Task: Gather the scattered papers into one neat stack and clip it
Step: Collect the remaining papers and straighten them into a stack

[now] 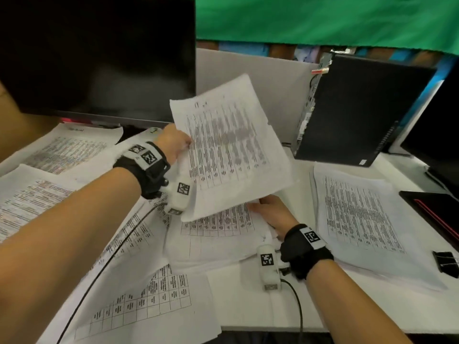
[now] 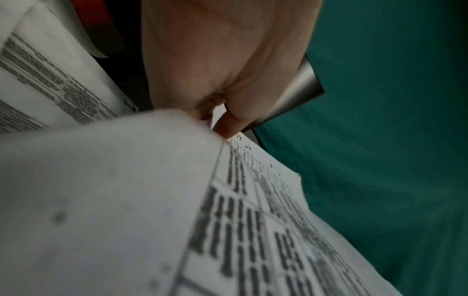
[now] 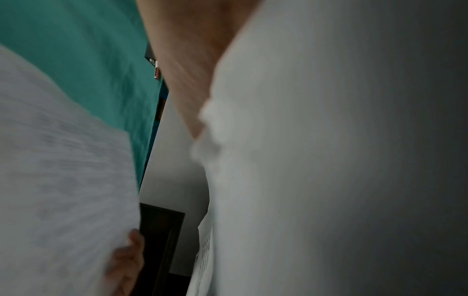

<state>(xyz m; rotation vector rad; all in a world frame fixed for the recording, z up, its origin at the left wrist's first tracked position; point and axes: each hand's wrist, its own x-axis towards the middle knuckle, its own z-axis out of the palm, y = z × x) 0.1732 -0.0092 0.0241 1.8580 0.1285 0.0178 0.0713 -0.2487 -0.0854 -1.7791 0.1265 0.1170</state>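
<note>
Left hand (image 1: 173, 142): fingers pinch the left edge of the lifted sheet (image 1: 231, 147), held up right of the monitor (image 1: 96, 55).
Right hand (image 1: 273, 214): under the sheet's low corner; grip hidden.
Clip (image 1: 445, 263): far right of the monitor, at the desk (image 1: 248, 301) edge.

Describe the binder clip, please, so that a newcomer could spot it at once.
Start at the black computer tower at the desk's back right, then come down over the printed sheets before it. By their near right corner lies the binder clip, small and black, unlike the white papers.

monitor (image 1: 96, 55) back-left | computer case (image 1: 357, 110) back-right | binder clip (image 1: 445, 263) right edge
</note>
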